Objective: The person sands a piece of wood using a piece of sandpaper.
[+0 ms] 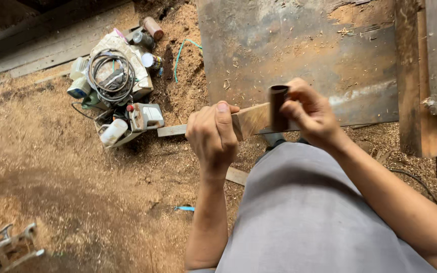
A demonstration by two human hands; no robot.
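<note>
Over a floor thick with brown sawdust (77, 192), I see my left hand (212, 135) closed around a flat strip of pale brown wood (251, 120), fingers wrapped over its top edge and thumb pointing up along the near face. My right hand (310, 114) is closed on a dark brown folded piece of sandpaper (278, 107), which bends over the top edge of the strip just beside the left hand; the fingers pinch it from the far side and the thumb presses the near side. The strip is held level in the air above my lap, at the middle of the view, its free end reaching out to the left past the left hand.

Behind the hands stands a large rusty grey metal sheet (299, 55), dusted with shavings. Rough brown timber planks (433, 76) rise at the right edge. To the left, on the sawdust, lies a heap of tools: a coil of grey cable (111, 76) on a white sack, a white and green power tool (145, 117), and several small cans (153, 28) beyond it. A short offcut of light wood (236, 176) lies on the floor near my grey trouser leg (304, 212).
</note>
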